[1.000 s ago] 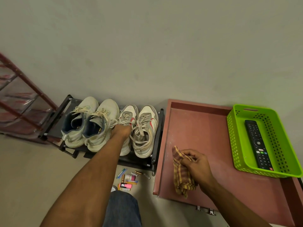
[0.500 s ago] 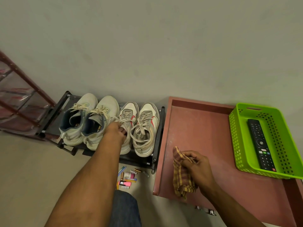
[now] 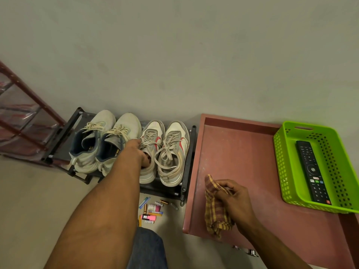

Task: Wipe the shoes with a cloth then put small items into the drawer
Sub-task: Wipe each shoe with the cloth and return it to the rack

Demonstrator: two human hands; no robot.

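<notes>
Two pairs of pale sneakers stand on a low black shoe rack (image 3: pixel 186 164). My left hand (image 3: pixel 138 152) reaches into the collar of the left red-marked sneaker (image 3: pixel 152 136), fingers gripping its opening. Its mate (image 3: pixel 172 152) stands to the right. The cream and blue pair (image 3: pixel 101 140) is further left. My right hand (image 3: pixel 233 199) is closed on a yellow and maroon checked cloth (image 3: pixel 214 216) over the reddish cabinet top (image 3: pixel 239 152). Several small items (image 3: pixel 152 210), batteries and tubes, lie on the floor in front of the rack.
A green plastic basket (image 3: pixel 287 171) holding a black remote (image 3: pixel 312 171) sits at the right on the cabinet top. A drawer handle (image 3: pixel 246 250) shows below the cabinet's front edge. A red metal shelf frame (image 3: pixel 29 117) stands at the left. My knee (image 3: pixel 147 249) is below.
My left hand slid from the laces down into the opening of the left red-marked sneaker. My right hand and the cloth stayed in place.
</notes>
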